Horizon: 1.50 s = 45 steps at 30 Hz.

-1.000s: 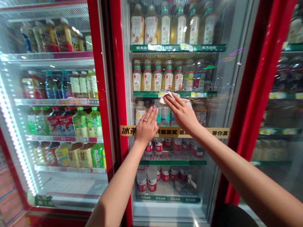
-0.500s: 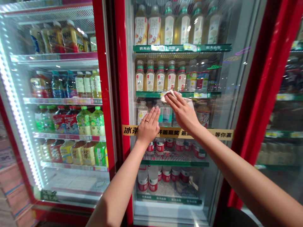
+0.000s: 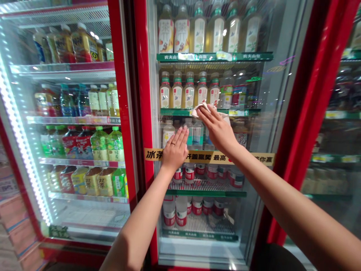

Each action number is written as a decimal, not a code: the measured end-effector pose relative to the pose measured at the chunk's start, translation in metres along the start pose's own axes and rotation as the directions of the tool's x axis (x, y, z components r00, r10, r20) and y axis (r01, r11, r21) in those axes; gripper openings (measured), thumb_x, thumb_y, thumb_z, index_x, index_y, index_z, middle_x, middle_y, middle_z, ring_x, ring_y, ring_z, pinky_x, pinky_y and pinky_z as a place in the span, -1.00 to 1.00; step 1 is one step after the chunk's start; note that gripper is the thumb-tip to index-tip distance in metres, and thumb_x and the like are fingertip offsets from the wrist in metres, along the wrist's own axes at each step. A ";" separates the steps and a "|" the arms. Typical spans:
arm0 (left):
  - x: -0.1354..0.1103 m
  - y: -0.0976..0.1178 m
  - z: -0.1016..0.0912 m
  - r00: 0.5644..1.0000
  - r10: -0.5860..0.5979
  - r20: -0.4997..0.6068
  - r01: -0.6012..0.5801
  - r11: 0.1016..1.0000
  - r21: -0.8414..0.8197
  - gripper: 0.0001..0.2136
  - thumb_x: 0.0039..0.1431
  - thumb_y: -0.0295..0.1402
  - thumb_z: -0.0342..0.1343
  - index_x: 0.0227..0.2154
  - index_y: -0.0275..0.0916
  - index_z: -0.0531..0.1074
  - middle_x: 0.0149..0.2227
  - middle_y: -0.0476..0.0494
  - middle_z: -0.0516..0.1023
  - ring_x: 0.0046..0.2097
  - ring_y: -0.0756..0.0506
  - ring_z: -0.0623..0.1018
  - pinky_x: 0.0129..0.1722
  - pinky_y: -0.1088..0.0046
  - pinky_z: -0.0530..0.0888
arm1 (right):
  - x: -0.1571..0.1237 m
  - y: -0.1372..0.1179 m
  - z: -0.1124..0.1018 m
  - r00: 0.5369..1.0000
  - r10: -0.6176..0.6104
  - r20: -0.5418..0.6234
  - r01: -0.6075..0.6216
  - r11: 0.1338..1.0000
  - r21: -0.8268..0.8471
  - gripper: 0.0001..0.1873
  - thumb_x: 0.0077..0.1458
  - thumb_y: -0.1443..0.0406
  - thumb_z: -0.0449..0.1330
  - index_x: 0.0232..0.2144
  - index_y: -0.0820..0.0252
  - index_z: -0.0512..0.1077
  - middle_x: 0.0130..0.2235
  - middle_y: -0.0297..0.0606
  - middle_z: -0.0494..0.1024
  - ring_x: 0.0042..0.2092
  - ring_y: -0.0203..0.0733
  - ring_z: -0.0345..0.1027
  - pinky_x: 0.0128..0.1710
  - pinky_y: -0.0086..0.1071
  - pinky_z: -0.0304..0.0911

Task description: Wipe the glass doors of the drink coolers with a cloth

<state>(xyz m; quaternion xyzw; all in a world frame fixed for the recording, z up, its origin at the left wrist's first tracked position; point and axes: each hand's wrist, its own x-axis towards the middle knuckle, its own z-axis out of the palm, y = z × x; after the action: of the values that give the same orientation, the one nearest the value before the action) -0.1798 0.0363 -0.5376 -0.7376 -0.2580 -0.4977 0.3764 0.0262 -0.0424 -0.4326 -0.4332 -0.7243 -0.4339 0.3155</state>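
Observation:
My left hand [image 3: 175, 147] rests flat against the glass door [image 3: 262, 124] of the middle drinks fridge, a ring on one finger. Its fingers are stretched out and close together, partly over a gold sticker band [image 3: 255, 159] with black writing. To its right and a little higher, my right hand [image 3: 217, 126] presses a white cloth [image 3: 227, 118] to the glass. The cloth shows above the fingertips and beside the knuckles; the rest is under the palm. Behind the glass stand rows of bottles, such as a pale tea bottle [image 3: 165, 34] on the top shelf.
A red door frame [image 3: 142, 94] borders the glass on the left. Another lit fridge with several bottle shelves [image 3: 76, 120] stands to the left, and a third red-framed fridge [image 3: 327, 116] to the right. Stacked cartons [image 3: 17, 216] are at the lower left.
My right hand and the cloth have slid slightly up and to the right over the glass. My left hand stays about where it was; the view has shifted slightly.

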 end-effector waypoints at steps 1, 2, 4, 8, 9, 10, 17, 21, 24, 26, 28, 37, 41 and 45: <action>0.000 0.000 0.000 1.000 0.003 -0.006 -0.003 1.000 0.008 -0.18 0.49 -0.47 -0.09 0.56 -0.18 -0.54 0.58 -0.14 0.09 0.56 -0.14 0.21 0.56 0.16 0.25 | -0.003 -0.001 0.000 1.000 -0.017 0.015 0.017 1.000 0.009 -0.05 0.31 0.59 -0.15 0.60 -0.14 -0.21 0.57 -0.42 0.09 0.61 -0.03 -0.18 0.58 0.09 0.07; 0.000 0.000 0.000 1.000 0.006 -0.008 -0.006 1.000 0.012 -0.18 0.49 -0.47 -0.09 0.56 -0.18 -0.55 0.58 -0.14 0.10 0.56 -0.13 0.21 0.56 0.16 0.26 | -0.007 -0.001 -0.001 0.999 -0.035 0.032 0.034 0.999 0.016 -0.05 0.30 0.60 -0.14 0.60 -0.12 -0.19 0.57 -0.42 0.10 0.61 -0.02 -0.17 0.59 0.09 0.06; 0.000 0.000 0.001 1.000 0.007 -0.002 -0.006 1.000 0.008 -0.18 0.49 -0.47 -0.09 0.55 -0.18 -0.56 0.58 -0.14 0.09 0.56 -0.14 0.21 0.56 0.15 0.26 | -0.017 0.001 -0.004 0.996 -0.062 0.064 0.060 0.998 0.027 -0.04 0.27 0.61 -0.12 0.60 -0.11 -0.15 0.55 -0.42 0.13 0.60 -0.02 -0.13 0.59 0.10 0.07; -0.001 0.000 0.001 1.000 -0.005 0.027 0.006 1.000 -0.023 -0.16 0.49 -0.47 -0.08 0.55 -0.16 -0.57 0.59 -0.13 0.04 0.58 -0.16 0.18 0.58 0.12 0.22 | -0.027 0.007 -0.008 0.996 -0.054 0.064 0.052 0.998 0.031 -0.02 0.25 0.61 -0.10 0.59 -0.09 -0.14 0.56 -0.40 0.13 0.60 -0.02 -0.11 0.56 0.13 0.12; -0.001 0.000 0.002 1.000 -0.007 0.031 0.007 1.000 -0.023 -0.16 0.48 -0.47 -0.08 0.55 -0.16 -0.57 0.59 -0.13 0.04 0.58 -0.16 0.18 0.58 0.12 0.21 | -0.025 0.008 -0.007 0.998 -0.038 0.049 0.037 0.999 0.030 -0.03 0.25 0.61 -0.11 0.59 -0.08 -0.14 0.56 -0.39 0.12 0.60 -0.02 -0.12 0.57 0.14 0.11; -0.001 0.000 0.002 1.000 -0.007 0.030 0.008 1.000 -0.017 -0.17 0.48 -0.47 -0.09 0.55 -0.16 -0.56 0.59 -0.13 0.04 0.57 -0.16 0.18 0.58 0.13 0.21 | -0.020 0.007 -0.006 0.999 -0.019 0.032 0.018 0.999 0.028 -0.04 0.27 0.61 -0.12 0.60 -0.08 -0.14 0.56 -0.38 0.10 0.60 -0.03 -0.13 0.57 0.14 0.10; -0.001 0.000 0.002 1.000 -0.004 0.007 0.004 1.000 0.009 -0.18 0.49 -0.47 -0.08 0.56 -0.20 -0.51 0.59 -0.15 0.06 0.57 -0.14 0.19 0.58 0.17 0.19 | 0.008 -0.011 0.007 1.000 -0.019 -0.008 0.019 0.999 0.037 -0.06 0.28 0.60 -0.12 0.60 -0.02 -0.15 0.57 -0.36 0.11 0.61 -0.02 -0.18 0.60 0.08 0.04; -0.001 0.000 0.002 0.999 -0.021 0.042 0.022 0.999 -0.030 -0.20 0.49 -0.46 -0.07 0.57 -0.19 -0.47 0.57 -0.15 0.11 0.57 -0.15 0.21 0.58 0.17 0.20 | -0.008 -0.011 0.003 0.995 -0.085 0.052 0.082 0.995 0.049 -0.09 0.30 0.59 -0.12 0.59 -0.01 -0.12 0.55 -0.34 0.15 0.60 0.00 -0.14 0.60 0.09 0.04; 0.000 0.000 0.001 0.999 -0.018 0.039 0.019 0.999 -0.032 -0.19 0.48 -0.46 -0.06 0.57 -0.19 -0.46 0.57 -0.14 0.11 0.57 -0.15 0.20 0.58 0.17 0.21 | -0.017 -0.004 -0.003 0.996 -0.073 0.057 0.071 0.997 0.035 -0.12 0.33 0.58 -0.13 0.59 -0.01 -0.08 0.55 -0.32 0.16 0.60 -0.01 -0.11 0.59 0.10 0.06; 0.000 0.000 0.000 1.000 -0.012 0.026 0.013 1.000 -0.021 -0.19 0.48 -0.46 -0.06 0.57 -0.19 -0.46 0.58 -0.14 0.09 0.57 -0.15 0.19 0.57 0.18 0.22 | -0.013 -0.001 -0.006 0.998 -0.046 0.038 0.045 0.999 0.027 -0.12 0.33 0.57 -0.13 0.59 -0.02 -0.08 0.55 -0.32 0.14 0.60 -0.01 -0.10 0.58 0.11 0.08; 0.000 0.001 0.000 1.000 -0.003 0.005 0.003 1.000 -0.006 -0.19 0.48 -0.46 -0.07 0.57 -0.19 -0.47 0.58 -0.13 0.10 0.57 -0.13 0.20 0.57 0.20 0.22 | -0.003 -0.001 -0.006 1.000 -0.026 0.015 0.026 0.999 0.031 -0.12 0.33 0.58 -0.13 0.59 -0.03 -0.08 0.56 -0.33 0.13 0.60 -0.01 -0.12 0.58 0.10 0.09; -0.001 0.001 0.003 1.000 0.004 -0.024 -0.003 1.000 0.016 -0.19 0.47 -0.48 -0.07 0.57 -0.20 -0.47 0.57 -0.14 0.12 0.57 -0.13 0.20 0.57 0.19 0.20 | 0.005 -0.012 -0.002 0.994 -0.095 0.049 0.092 0.994 0.056 -0.04 0.29 0.61 -0.12 0.59 -0.17 -0.12 0.54 -0.43 0.19 0.60 -0.02 -0.10 0.56 0.12 0.12; -0.004 -0.006 -0.001 0.998 0.030 0.047 -0.030 1.000 -0.001 -0.17 0.47 -0.47 -0.05 0.56 -0.19 -0.50 0.59 -0.14 0.07 0.57 -0.15 0.19 0.57 0.18 0.20 | -0.009 -0.002 -0.008 0.998 -0.052 0.039 0.052 0.999 0.011 -0.09 0.32 0.58 -0.12 0.59 -0.12 -0.07 0.54 -0.38 0.21 0.59 -0.01 -0.05 0.54 0.12 0.16; -0.007 -0.020 -0.013 0.986 0.138 0.093 -0.141 0.990 0.027 -0.16 0.46 -0.46 -0.04 0.56 -0.23 -0.49 0.59 -0.16 0.06 0.57 -0.13 0.18 0.56 0.23 0.21 | 0.001 -0.001 -0.005 0.999 0.016 -0.034 -0.016 1.000 -0.003 -0.11 0.34 0.57 -0.11 0.59 -0.09 -0.10 0.55 -0.34 0.19 0.59 0.02 -0.07 0.54 0.11 0.16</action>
<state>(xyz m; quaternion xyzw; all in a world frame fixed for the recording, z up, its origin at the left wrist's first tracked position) -0.2044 0.0377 -0.5354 -0.7693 -0.2310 -0.4315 0.4107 0.0252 -0.0471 -0.4301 -0.4319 -0.7146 -0.4398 0.3306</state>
